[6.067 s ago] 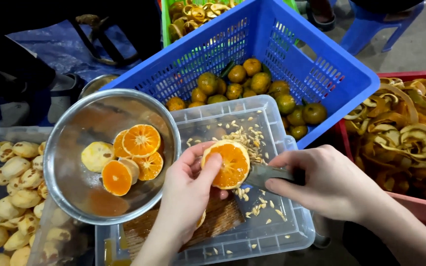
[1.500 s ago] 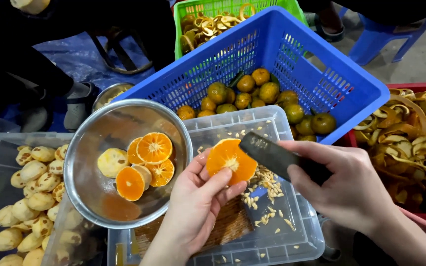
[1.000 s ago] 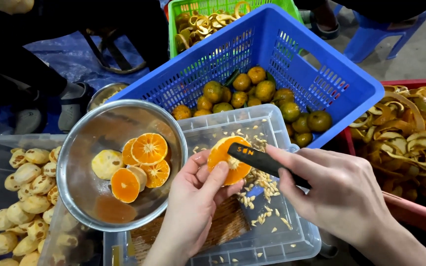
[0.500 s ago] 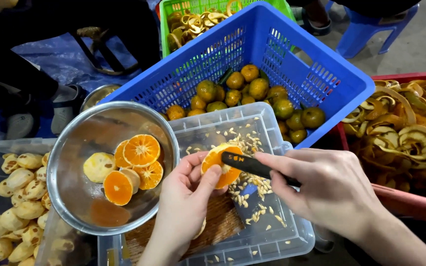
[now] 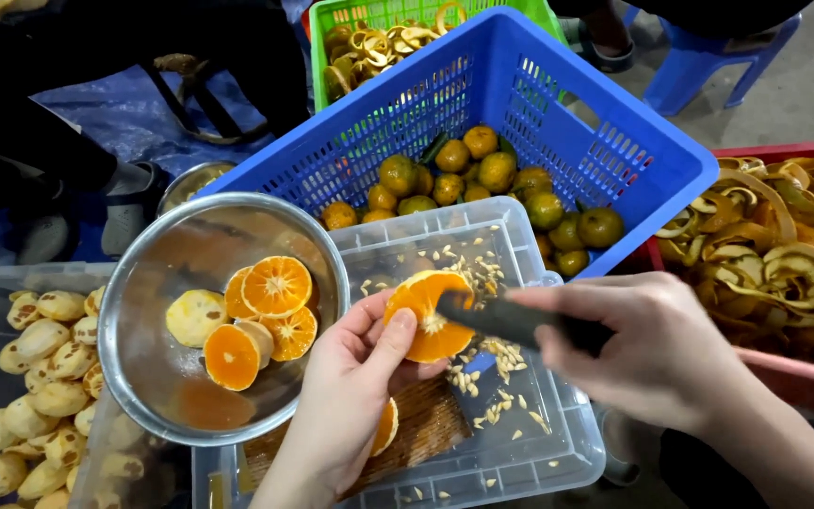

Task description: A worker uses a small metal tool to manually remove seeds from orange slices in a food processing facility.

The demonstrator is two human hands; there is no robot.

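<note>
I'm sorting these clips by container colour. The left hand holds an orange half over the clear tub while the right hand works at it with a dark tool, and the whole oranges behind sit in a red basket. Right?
Not quite: the whole oranges sit in a blue basket, as the head view shows. The rest stands: the left hand holds the orange half over the clear tub, and the right hand works at it with a dark tool.

Two bare hands, worker's own: left hand (image 5: pixel 350 396) and right hand (image 5: pixel 647 349), both w/o gloves, rings or watch. Forearms bare to frame edge, no sleeve or cuff showing. Nails short, unpainted. Rest of the body is out of frame.
</note>
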